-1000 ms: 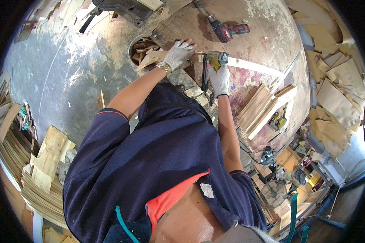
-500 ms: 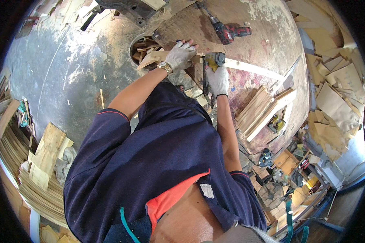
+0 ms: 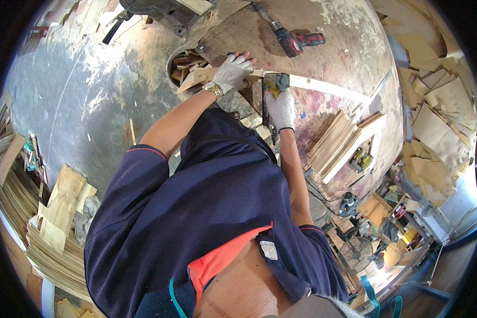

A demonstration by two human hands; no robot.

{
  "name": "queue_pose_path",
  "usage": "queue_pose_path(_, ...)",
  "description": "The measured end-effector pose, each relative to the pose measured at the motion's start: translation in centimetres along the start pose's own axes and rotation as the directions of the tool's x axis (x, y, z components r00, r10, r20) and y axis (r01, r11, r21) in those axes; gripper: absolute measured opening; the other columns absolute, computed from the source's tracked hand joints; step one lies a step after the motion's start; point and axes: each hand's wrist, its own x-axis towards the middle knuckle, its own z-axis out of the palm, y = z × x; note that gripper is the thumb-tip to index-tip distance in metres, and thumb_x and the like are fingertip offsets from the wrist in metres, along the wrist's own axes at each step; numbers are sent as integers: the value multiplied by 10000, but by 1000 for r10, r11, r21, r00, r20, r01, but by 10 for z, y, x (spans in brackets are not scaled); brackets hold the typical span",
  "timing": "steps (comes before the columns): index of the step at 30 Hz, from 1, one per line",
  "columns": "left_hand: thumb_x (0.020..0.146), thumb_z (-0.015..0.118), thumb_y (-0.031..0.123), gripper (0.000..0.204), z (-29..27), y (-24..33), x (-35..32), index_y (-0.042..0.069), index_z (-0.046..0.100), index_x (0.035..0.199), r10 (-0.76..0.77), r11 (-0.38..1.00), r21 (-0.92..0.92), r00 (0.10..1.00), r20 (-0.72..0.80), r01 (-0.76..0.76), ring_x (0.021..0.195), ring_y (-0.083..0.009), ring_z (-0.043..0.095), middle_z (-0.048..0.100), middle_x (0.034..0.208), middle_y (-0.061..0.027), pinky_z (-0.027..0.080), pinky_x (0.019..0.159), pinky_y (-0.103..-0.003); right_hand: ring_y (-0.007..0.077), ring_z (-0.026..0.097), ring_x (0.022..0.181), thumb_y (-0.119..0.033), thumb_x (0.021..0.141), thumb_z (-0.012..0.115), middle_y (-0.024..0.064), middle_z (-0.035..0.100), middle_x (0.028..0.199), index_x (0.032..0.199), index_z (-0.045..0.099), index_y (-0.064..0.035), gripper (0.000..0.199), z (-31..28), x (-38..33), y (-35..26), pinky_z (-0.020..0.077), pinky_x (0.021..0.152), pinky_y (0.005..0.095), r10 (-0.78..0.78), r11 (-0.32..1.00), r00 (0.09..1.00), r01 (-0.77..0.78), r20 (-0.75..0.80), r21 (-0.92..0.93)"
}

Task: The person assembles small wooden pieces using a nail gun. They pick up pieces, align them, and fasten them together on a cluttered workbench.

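A broad, stained workbench (image 3: 355, 37) fills the top of the view, and the person in a dark blue shirt (image 3: 206, 212) leans over it much as a second ago, though the whole scene now sits slightly lower and further right in the picture. A stack of thin wooden boards (image 3: 331, 146) rests on the bench to the right of the arms, unchanged. A long pale wooden strip (image 3: 323, 85) lies across the bench, running from the round bin of offcuts (image 3: 183, 61) on the left out toward the right. The left hand (image 3: 232, 71), in a white work glove, lies flat on the strip's left part with its fingers spread, pressing it down rather than closing around it; a second ago it lay nearer the bin edge, and it now sits a little further along the wood. The right hand (image 3: 281, 108), also gloved, is wrapped tight around the handle of a yellow power tool (image 3: 274, 84), whose head meets the strip just beside the left hand; earlier the tool stood slightly further from that hand. A red cordless drill (image 3: 294, 40) lies untouched on the bench beyond the strip, in the same place as before.
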Motion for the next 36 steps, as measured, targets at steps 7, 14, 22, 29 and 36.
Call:
queue_pose_path(7,839,753,286,458,13,-8,0,173,624,1264,54,993,104,996,-68,-47,1501,-241,392,477,1592,17,357,1203,-460,477,690,1017,-266,852,738,296,722,1053,1189,639,14,449,-6,1,18,553,847,522,-25,999,1000,24,-11,-23)
queue_pose_path(14,827,700,197,371,33,-18,5,160,627,1189,150,984,135,957,-250,-119,1394,-280,498,581,1441,-45,427,1131,-460,471,694,1010,-302,840,756,300,719,1027,1149,641,20,460,2,-13,51,548,852,517,40,996,998,-36,-57,81)
queue_pose_path(22,882,664,206,251,-21,11,-4,126,628,1117,73,988,143,993,-95,-59,1147,-316,598,617,1159,-111,522,940,-455,483,694,971,-308,849,746,297,721,985,1131,642,13,441,0,-33,67,552,832,512,25,997,987,-13,-156,72)
queue_pose_path(29,915,586,220,190,-40,2,7,94,622,1051,-88,960,-247,979,182,132,912,-401,681,700,980,-195,537,773,-531,464,702,978,-310,855,743,283,729,1003,1168,654,-3,447,7,-54,91,550,832,506,114,981,975,-81,-189,175)
queue_pose_path(36,853,701,285,324,-27,17,-10,120,662,1129,-38,999,-24,989,-146,34,1156,-352,583,614,1136,-149,482,963,-498,474,702,968,-309,867,744,288,730,990,1178,639,-3,449,11,-56,90,558,814,518,92,987,973,-61,-213,149)
